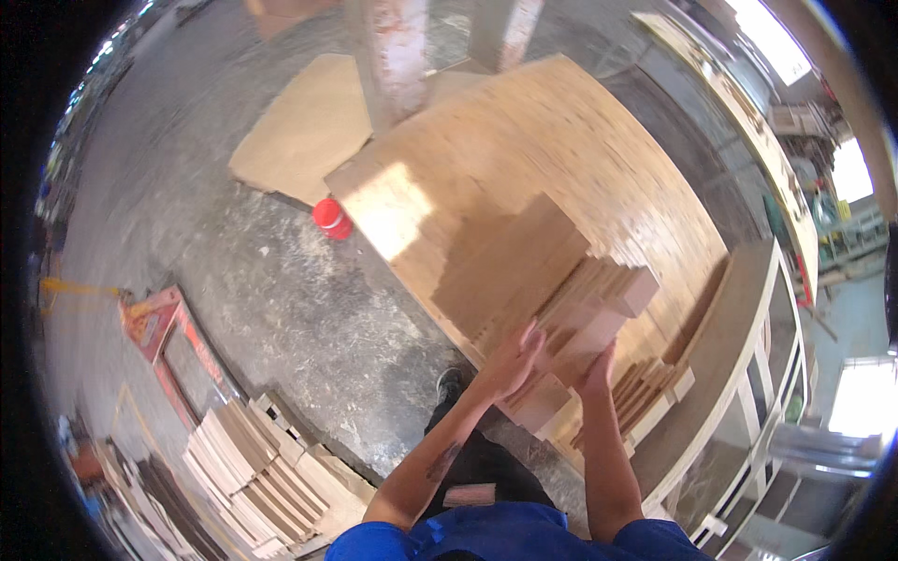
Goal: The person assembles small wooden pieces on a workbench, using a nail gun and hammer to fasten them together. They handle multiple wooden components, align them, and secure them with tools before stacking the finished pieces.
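My left hand (514,363) and my right hand (599,368) flank a light wooden board (587,338), gripping it from both sides. Motion blur hides the exact fingertip contact. Just beyond them, a stack of wooden boards (599,280) stands on a large plywood-topped table (561,122). To its left, a broad flat-topped wooden stack (513,266) covers part of the same surface. Beside my right forearm lies a row of wooden strips (641,397). A shorter wooden piece (538,402) shows below my left hand, near the table's front edge.
A red bucket (331,218) stands on the concrete floor by the table's left edge. At lower left are a red pallet jack (173,341) and stacked boards (262,467). A wooden rack (720,402) borders the right side. Pillars (398,56) rise behind the table.
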A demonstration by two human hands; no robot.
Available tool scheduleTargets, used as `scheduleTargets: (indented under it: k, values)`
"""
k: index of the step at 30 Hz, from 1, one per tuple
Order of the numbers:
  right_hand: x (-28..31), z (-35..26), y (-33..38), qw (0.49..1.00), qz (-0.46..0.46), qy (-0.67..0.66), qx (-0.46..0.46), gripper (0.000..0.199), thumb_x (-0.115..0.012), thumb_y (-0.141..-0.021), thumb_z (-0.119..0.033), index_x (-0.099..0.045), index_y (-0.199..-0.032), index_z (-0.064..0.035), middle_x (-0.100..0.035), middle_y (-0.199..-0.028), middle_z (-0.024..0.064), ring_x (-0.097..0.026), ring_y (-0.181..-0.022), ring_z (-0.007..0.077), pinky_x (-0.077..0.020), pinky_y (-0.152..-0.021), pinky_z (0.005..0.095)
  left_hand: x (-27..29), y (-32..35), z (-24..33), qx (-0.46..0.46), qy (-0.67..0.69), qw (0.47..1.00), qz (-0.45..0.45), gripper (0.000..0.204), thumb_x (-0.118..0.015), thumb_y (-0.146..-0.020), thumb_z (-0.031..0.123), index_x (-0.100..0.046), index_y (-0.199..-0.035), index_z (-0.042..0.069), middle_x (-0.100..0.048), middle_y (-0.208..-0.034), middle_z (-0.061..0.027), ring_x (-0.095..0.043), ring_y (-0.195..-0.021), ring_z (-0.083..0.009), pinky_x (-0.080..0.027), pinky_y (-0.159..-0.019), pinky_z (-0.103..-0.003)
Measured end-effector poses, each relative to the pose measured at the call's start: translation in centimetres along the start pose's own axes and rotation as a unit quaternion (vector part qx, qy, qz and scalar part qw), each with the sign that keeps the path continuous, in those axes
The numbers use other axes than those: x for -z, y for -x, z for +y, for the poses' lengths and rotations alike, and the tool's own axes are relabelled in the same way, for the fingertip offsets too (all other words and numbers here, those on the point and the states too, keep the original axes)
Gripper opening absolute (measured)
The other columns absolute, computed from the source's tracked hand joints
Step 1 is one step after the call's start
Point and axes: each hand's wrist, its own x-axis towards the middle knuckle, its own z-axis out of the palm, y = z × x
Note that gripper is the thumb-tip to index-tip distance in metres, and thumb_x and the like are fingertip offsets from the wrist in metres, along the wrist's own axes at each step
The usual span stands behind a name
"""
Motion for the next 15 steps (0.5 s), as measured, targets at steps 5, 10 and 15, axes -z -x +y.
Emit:
scheduleTargets:
  k: [5,10,15]
  values:
    - [-0.4,-2.6,5.1,0.987,0.056,0.147,0.037,0.078,-0.037,-0.101,-0.069,-0.029,-0.16,-0.0178,-0.029,-0.163,0.014,-0.035,-0.146,0.0301,-0.0294,-0.12,0.0465,6.5,11.1,-7.9,0.106,0.096,0.975,0.17,0.056,-0.04,-0.11,0.044,-0.047,-0.148,0.004,-0.052,-0.146,-0.0187,-0.055,-0.129,-0.027,-0.043,-0.108,-0.039]
    - [-7.8,-3.8,8.5,0.811,0.056,0.377,0.444,0.067,-0.04,-0.107,-0.048,-0.033,-0.157,-0.003,-0.034,-0.161,0.0147,-0.035,-0.146,0.0287,-0.0241,-0.122,0.0439,11.8,26.2,-17.1,0.278,0.038,0.869,0.407,0.048,-0.052,-0.102,0.044,-0.066,-0.125,0.004,-0.069,-0.118,-0.0249,-0.064,-0.115,-0.0398,-0.049,-0.097,-0.045]
    - [-23.6,-0.2,11.8,0.674,-0.17,0.449,0.561,0.052,-0.039,-0.111,-0.03,-0.038,-0.154,-0.0022,-0.041,-0.156,0.016,-0.04,-0.144,0.0283,-0.0282,-0.121,0.0425,14.2,40.8,-18.4,0.626,0.049,0.654,0.422,0.049,-0.055,-0.097,0.045,-0.073,-0.104,0.0,-0.069,-0.107,-0.0302,-0.068,-0.098,-0.044,-0.053,-0.082,-0.051]
